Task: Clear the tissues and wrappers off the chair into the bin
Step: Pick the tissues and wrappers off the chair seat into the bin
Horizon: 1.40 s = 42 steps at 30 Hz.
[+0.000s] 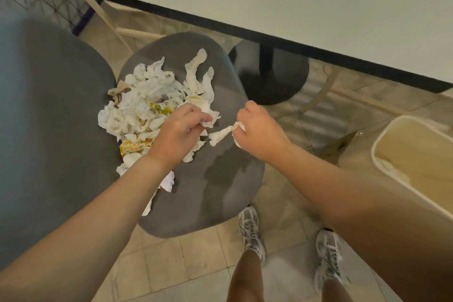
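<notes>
Both hands work over the round grey upholstered chair seat [215, 186]. The left hand [179, 130] is curled over the near edge of a heap of crumpled white paper tissues [147, 100], its fingers [196, 117] pinching one crumpled white tissue wad [208, 115] that sticks out past the fingertips. The right hand [259, 127] hovers just beside it, apart from the left, with its fingers closed round a twisted white tissue strip [220, 136] whose loose end trails toward the left hand and down to the seat.

The heap spreads away from the left fingers, toward the grey chair back [49, 110], and more tissues lie under the left wrist and forearm. Among them, just behind the left fingers, lies a yellow and white printed wrapper [161, 108], and below the left palm a yellow and orange printed wrapper [133, 147]. A brownish crumpled paper scrap [120, 93] sits at the far edge of the heap.

The cream plastic bin [416, 154] stands on the beige tiled floor [196, 260], well apart from the right fingers, on the outer side of the right forearm, its opening facing up. Beyond both hands runs a pale worktop with a black edge [318, 7], on a dark round pedestal base [272, 76]. The person's white and grey trainers [252, 230] stand on the tiles near the seat.
</notes>
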{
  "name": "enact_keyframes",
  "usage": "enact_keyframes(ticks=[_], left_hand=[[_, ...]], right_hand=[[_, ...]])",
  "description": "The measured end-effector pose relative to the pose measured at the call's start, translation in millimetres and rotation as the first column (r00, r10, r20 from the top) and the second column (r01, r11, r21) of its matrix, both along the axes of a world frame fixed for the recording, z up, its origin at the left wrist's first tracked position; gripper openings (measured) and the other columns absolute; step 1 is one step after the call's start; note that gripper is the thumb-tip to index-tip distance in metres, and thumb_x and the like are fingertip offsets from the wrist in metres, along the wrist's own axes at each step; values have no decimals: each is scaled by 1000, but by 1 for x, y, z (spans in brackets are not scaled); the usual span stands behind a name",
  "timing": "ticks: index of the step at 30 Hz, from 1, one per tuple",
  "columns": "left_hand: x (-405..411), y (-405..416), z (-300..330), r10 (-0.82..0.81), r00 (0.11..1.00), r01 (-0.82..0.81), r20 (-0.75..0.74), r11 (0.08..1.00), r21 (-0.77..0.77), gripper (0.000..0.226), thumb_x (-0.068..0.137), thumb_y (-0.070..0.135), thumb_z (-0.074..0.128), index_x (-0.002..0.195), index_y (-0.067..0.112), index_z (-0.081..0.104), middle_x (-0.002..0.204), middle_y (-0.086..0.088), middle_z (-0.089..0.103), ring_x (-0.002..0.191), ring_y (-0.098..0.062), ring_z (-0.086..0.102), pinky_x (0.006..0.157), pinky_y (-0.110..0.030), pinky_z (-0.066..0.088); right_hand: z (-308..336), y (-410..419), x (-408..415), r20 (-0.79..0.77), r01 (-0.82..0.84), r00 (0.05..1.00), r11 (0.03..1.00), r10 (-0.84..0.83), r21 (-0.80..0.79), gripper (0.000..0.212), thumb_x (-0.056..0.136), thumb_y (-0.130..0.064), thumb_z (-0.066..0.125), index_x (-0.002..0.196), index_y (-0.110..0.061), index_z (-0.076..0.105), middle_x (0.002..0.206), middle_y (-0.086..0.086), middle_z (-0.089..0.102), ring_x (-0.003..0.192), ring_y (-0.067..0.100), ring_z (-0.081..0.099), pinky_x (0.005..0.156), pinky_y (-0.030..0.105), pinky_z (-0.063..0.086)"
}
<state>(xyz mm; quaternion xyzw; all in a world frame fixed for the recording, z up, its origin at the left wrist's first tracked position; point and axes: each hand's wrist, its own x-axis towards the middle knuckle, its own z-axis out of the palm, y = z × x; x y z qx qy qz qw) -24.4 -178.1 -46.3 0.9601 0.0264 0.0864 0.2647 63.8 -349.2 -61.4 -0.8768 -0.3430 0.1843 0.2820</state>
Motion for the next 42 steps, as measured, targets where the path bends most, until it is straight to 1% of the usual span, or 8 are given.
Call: enact_keyframes(ticks=[9,16,21,26,29,32,37,42], left_hand=[[69,-139,19,-308,951,308,-15,951,-14,20,77,-3,61,95,4,68,88,-11,61,85,-14,52,77,-13,38],[118,-287,8,-532,847,532,12,845,-57,24,84,14,50,94,2,68,87,-13,61,83,-19,56,73,-28,46],[147,-358,-16,-596,803,595,-21,802,-46,17,80,0,64,96,3,67,92,-11,60,85,-22,56,73,-28,49],[160,-409,-55,-663,658,653,-356,739,-168,28,82,-5,59,108,4,65,105,-8,53,96,-25,53,78,-12,38],[158,-411,-73,-514,593,591,-619,801,-99,42,84,-7,54,122,9,58,142,-13,40,127,-29,41,101,-27,34],[154,-407,-70,-403,613,531,-680,847,-23,51,84,-11,48,131,8,49,148,-10,32,135,-28,32,107,-33,27],[137,-385,-53,-419,727,413,-544,900,-142,39,88,-2,51,124,11,57,135,-7,48,126,-21,43,104,-19,30],[109,-336,-49,-343,849,391,-401,919,42,37,86,-5,48,120,7,59,127,-12,52,122,-27,42,104,-33,35]], right_hand=[[22,-141,28,63,239,967,965,-247,110,14,86,-16,49,74,-12,44,83,1,37,69,18,35,50,23,23],[3,-300,54,23,496,868,868,-496,-4,22,86,-19,46,80,0,55,85,6,43,74,20,40,64,31,31],[-28,-377,62,-116,512,812,794,-571,-326,28,94,-20,42,112,-4,56,116,11,48,104,27,49,84,35,41],[-62,-411,63,-278,429,774,794,-569,-431,45,93,-35,48,130,-10,46,133,16,40,126,32,36,104,40,33],[-73,-408,63,-292,405,785,810,-546,-424,49,92,-34,51,133,-9,43,134,16,38,123,33,38,101,40,35],[-80,-403,64,-271,387,810,822,-519,-417,38,94,-18,47,130,-6,45,133,17,38,121,33,38,99,38,36],[-74,-384,63,-252,368,846,856,-471,-362,32,92,-8,43,123,-10,51,126,12,41,117,32,42,98,48,42],[-56,-332,58,-124,300,935,927,-332,-225,30,91,-4,42,118,-6,55,122,15,48,112,33,47,97,46,42]])
